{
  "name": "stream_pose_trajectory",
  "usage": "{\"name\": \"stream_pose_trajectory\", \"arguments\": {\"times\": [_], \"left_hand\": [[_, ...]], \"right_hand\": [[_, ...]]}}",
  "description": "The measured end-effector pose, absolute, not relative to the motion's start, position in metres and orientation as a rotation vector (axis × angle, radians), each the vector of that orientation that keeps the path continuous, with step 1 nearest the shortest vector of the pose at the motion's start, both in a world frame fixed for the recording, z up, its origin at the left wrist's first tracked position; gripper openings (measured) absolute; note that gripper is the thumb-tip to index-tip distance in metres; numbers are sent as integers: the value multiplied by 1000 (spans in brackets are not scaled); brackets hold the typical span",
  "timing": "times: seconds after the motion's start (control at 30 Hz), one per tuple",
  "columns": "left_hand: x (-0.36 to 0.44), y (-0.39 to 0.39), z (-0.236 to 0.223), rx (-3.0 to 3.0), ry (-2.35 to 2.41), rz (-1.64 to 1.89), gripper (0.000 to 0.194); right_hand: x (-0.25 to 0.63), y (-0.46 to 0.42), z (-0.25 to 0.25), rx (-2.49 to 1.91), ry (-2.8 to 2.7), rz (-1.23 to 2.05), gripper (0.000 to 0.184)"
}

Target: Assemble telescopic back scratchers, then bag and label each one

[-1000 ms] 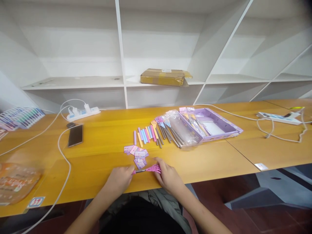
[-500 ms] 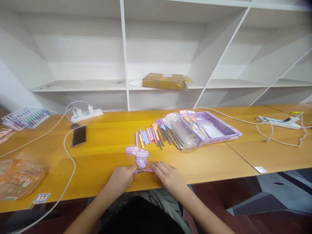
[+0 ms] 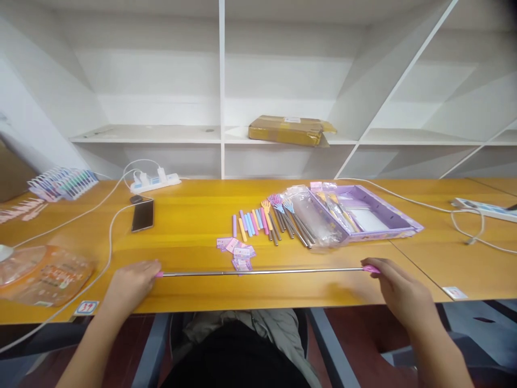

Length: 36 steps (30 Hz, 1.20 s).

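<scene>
A telescopic back scratcher (image 3: pixel 262 272) stretches level across the view just above the table's front part, its thin metal rod drawn out long. My left hand (image 3: pixel 133 285) is closed around its pink end at the left. On the right, my right hand (image 3: pixel 404 293) grips the pink head, which the fingers partly cover. Behind the rod lie small purple and pink printed cards (image 3: pixel 242 252). Beyond them is a row of coloured handle sleeves (image 3: pixel 251 222), beside several metal rods with claw heads (image 3: pixel 277 201) in orange, purple and blue.
A purple box (image 3: pixel 379 234) with packaged scratchers stands right of centre, clear plastic wrap (image 3: pixel 315 218) against it. At left are a phone (image 3: pixel 142 215), a power strip (image 3: pixel 156 183), white cables and an orange-labelled bottle (image 3: pixel 48 275). A carton (image 3: pixel 286 131) sits on the shelf.
My hands have moved far apart, left and right, pulling the back scratcher from a short length into a long rod. The camera view has shifted slightly.
</scene>
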<state>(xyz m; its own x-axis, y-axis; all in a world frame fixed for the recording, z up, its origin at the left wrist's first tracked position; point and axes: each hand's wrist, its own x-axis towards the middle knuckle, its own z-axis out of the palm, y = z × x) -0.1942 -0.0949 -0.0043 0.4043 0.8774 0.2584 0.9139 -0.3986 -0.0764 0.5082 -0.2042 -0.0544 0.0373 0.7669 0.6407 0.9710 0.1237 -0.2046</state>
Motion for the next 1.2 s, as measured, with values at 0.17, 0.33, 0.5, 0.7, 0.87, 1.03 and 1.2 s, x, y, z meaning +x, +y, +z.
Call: {"name": "stream_pose_trajectory", "arguments": {"times": [0.17, 0.33, 0.5, 0.7, 0.87, 1.03, 1.2], "left_hand": [[-164, -95, -28, -2470, -1644, -132, 30], [-165, -96, -36, -2418, -1505, -239, 33], [-166, -96, -36, -2418, -1499, -235, 32], [-159, -91, -15, -2515, -1716, -48, 30], [-103, -87, 5, -2613, -1718, 100, 34], [-11, -75, 19, -2701, -1622, 131, 32], [13, -40, 39, -2669, -1601, 94, 29]], "right_hand": [[489, -193, -92, -1913, -1640, -32, 33], [488, -193, -100, -2011, -1407, 27, 38], [484, -193, -98, -2092, -1397, -6, 35], [489, -173, -79, -2124, -1355, 61, 31], [438, -139, -51, -2171, -1317, -137, 32], [281, -106, -35, -2116, -1910, -223, 23], [243, -62, 1, -1965, -2284, -149, 17]]}}
